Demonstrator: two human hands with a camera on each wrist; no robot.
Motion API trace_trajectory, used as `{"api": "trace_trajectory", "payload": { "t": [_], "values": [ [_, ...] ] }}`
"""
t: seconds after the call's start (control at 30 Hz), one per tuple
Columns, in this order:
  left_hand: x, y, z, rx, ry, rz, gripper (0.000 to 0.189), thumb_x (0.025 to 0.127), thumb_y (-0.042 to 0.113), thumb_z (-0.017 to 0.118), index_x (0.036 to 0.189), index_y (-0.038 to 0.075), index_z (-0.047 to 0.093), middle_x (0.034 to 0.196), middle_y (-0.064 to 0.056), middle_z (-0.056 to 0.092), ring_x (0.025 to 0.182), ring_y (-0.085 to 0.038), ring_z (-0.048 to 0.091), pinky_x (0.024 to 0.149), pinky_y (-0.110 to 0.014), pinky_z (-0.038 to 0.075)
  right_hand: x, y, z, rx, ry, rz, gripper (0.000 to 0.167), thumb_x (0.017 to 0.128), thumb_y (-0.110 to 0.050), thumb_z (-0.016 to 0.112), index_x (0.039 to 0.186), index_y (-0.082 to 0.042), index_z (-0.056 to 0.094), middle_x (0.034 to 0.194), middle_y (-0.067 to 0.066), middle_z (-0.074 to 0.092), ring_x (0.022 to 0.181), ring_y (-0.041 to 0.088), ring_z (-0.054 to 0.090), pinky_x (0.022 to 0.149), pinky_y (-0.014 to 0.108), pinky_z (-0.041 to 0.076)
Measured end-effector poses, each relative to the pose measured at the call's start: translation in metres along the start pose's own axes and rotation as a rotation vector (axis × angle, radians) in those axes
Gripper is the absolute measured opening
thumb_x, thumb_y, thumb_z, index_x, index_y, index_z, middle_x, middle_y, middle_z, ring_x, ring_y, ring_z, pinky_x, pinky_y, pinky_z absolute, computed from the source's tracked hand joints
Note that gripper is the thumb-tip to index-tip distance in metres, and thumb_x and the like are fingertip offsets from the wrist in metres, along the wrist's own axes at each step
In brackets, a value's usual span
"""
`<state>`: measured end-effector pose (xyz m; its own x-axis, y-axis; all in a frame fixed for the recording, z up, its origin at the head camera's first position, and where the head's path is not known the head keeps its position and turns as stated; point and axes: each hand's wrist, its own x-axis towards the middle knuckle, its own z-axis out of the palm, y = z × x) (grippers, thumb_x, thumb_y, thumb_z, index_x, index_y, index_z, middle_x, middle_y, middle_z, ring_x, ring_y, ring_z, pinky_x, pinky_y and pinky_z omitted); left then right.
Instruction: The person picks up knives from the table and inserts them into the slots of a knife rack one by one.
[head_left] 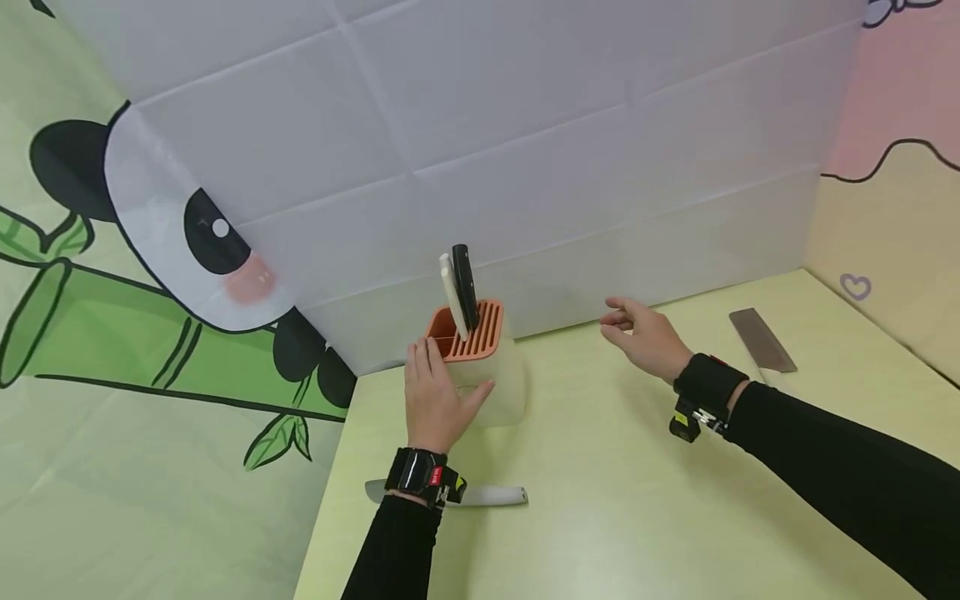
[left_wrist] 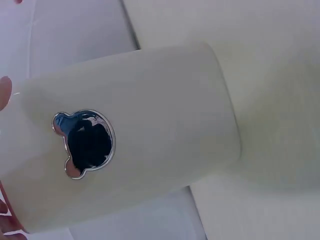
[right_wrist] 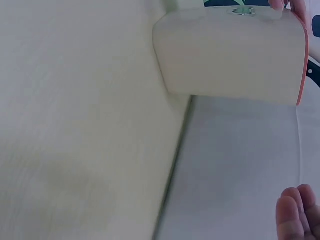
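Note:
A cream knife block (head_left: 512, 390) with an orange slotted top (head_left: 489, 329) stands near the back wall. A white-handled knife (head_left: 453, 293) and a black-handled one (head_left: 464, 283) rise from its top. My left hand (head_left: 437, 400) rests against the block's front left, its extended fingers at the orange rim and its thumb spread. In the left wrist view, a shiny bear-shaped badge (left_wrist: 90, 142) marks the block's front. My right hand (head_left: 647, 340) hovers to the right of the block, fingers loosely bent, holding nothing. Its fingertips (right_wrist: 289, 215) enter the right wrist view's lower corner.
A knife with a pale handle (head_left: 491, 497) lies on the yellow table (head_left: 600, 517), partly covered by my left wrist. Farther right, a broad-bladed knife (head_left: 762, 340) lies beyond my right arm. Printed cloth walls (head_left: 525, 167) border the table.

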<state>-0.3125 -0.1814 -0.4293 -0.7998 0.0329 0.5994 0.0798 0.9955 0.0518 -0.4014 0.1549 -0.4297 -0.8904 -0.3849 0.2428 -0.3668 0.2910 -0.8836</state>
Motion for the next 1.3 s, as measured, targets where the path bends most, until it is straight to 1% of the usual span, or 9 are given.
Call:
{"api": "trace_trajectory", "payload": {
  "t": [0.3,0.43,0.57,0.7,0.9,1.0,1.07,1.17,1.3],
  "values": [
    [-0.050,0.006,-0.014,-0.058,-0.051,0.018,0.108,0.079,0.058,0.072,0.150,-0.008,0.024,0.152,-0.028,0.028,0.142,-0.041,0.023,0.114,-0.052,0.021,-0.053,0.031,-0.048,-0.174,0.055,0.004,0.054,0.101,-0.029,0.055,0.142,0.003,0.041,0.118,0.017,0.062,0.111,0.034,0.056,0.091,0.052,0.042],
    [-0.076,0.016,-0.013,-0.056,-0.096,0.035,0.105,0.080,0.060,0.070,0.148,-0.008,0.030,0.150,-0.028,0.032,0.141,-0.042,0.026,0.112,-0.054,0.025,-0.084,0.050,-0.074,-0.289,0.064,0.021,0.058,0.100,-0.032,0.056,0.140,0.007,0.042,0.119,0.023,0.061,0.109,0.037,0.057,0.087,0.053,0.043],
    [-0.100,0.026,-0.008,-0.056,-0.155,0.070,0.099,0.081,0.063,0.068,0.146,-0.005,0.037,0.148,-0.027,0.036,0.139,-0.042,0.030,0.107,-0.059,0.031,-0.113,0.074,-0.099,-0.404,0.043,0.093,0.062,0.099,-0.035,0.058,0.135,0.013,0.043,0.122,0.032,0.056,0.109,0.045,0.054,0.085,0.057,0.044],
    [-0.120,0.034,-0.001,-0.056,-0.206,0.100,0.095,0.080,0.064,0.068,0.143,-0.003,0.043,0.147,-0.025,0.038,0.137,-0.042,0.033,0.105,-0.059,0.034,-0.133,0.095,-0.114,-0.519,0.036,0.165,0.066,0.097,-0.041,0.058,0.131,0.015,0.047,0.121,0.037,0.054,0.104,0.052,0.055,0.075,0.058,0.047],
    [-0.146,0.048,0.009,-0.084,-0.212,0.135,0.093,0.078,0.063,0.070,0.140,-0.003,0.048,0.144,-0.024,0.043,0.136,-0.040,0.036,0.102,-0.059,0.037,-0.148,0.111,-0.118,-0.619,0.036,0.252,0.081,0.092,-0.052,0.060,0.128,0.020,0.046,0.118,0.041,0.052,0.104,0.057,0.050,0.070,0.059,0.047],
    [-0.157,0.057,0.009,-0.104,-0.204,0.187,0.092,0.077,0.063,0.071,0.137,-0.003,0.050,0.141,-0.023,0.046,0.134,-0.040,0.039,0.100,-0.058,0.039,-0.152,0.116,-0.115,-0.648,0.039,0.286,0.087,0.089,-0.057,0.061,0.126,0.021,0.046,0.116,0.043,0.050,0.104,0.059,0.049,0.068,0.060,0.047],
    [-0.162,0.064,0.009,-0.109,-0.225,0.241,0.089,0.079,0.064,0.069,0.137,-0.001,0.051,0.140,-0.021,0.048,0.133,-0.039,0.042,0.100,-0.056,0.041,-0.155,0.119,-0.111,-0.660,0.039,0.301,0.090,0.088,-0.059,0.061,0.126,0.021,0.046,0.117,0.044,0.048,0.104,0.059,0.048,0.067,0.061,0.047],
    [-0.165,0.073,0.008,-0.122,-0.305,0.339,0.083,0.081,0.064,0.066,0.135,0.003,0.053,0.138,-0.016,0.052,0.131,-0.034,0.045,0.102,-0.048,0.042,-0.157,0.124,-0.106,-0.663,0.036,0.314,0.092,0.088,-0.061,0.061,0.125,0.022,0.046,0.115,0.045,0.047,0.103,0.059,0.049,0.067,0.062,0.046],
    [-0.170,0.081,0.005,-0.151,-0.479,0.448,0.075,0.084,0.065,0.063,0.132,0.008,0.058,0.135,-0.009,0.055,0.127,-0.026,0.050,0.102,-0.036,0.043,-0.163,0.131,-0.098,-0.660,0.029,0.307,0.088,0.087,-0.056,0.065,0.121,0.023,0.048,0.111,0.045,0.050,0.099,0.058,0.052,0.068,0.060,0.047]
  ]
}}
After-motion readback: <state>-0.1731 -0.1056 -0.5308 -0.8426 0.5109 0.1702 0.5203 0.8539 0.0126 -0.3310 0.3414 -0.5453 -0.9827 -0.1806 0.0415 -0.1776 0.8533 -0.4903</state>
